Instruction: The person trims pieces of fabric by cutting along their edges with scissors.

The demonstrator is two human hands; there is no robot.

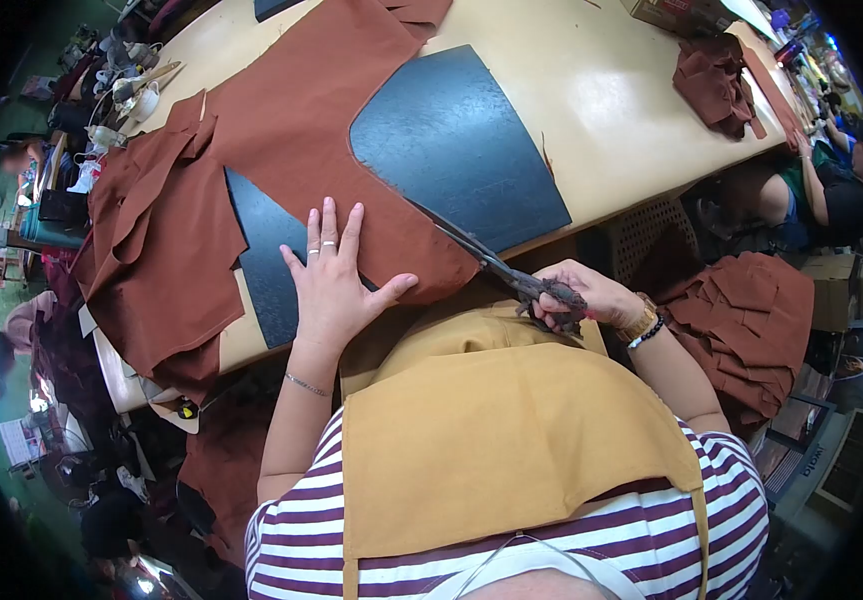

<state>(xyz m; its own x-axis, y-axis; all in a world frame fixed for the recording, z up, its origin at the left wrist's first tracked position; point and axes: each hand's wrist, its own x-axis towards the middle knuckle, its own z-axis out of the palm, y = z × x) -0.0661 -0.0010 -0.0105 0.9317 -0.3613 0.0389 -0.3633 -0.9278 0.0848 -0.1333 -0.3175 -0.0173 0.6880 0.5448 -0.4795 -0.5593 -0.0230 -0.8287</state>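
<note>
Rust-brown fabric point(296, 95) lies across the table, its curved lower end at the front edge. My left hand point(334, 275) rests on it with fingers spread, palm down, the thumb pointing right. My right hand point(576, 295) is wrapped round the dark, cloth-wrapped handles of large scissors point(486, 255). The blades point up and to the left along the right edge of the fabric. Beneath the fabric is a dark, smooth board point(461, 140), showing on both sides of it.
More brown fabric point(166, 235) hangs over the table's left front edge. A crumpled brown bundle point(716, 85) sits at the table's right end. Below right is a large brown pile point(741, 330) beside a cardboard box point(831, 290). Other people sit at the far right and far left.
</note>
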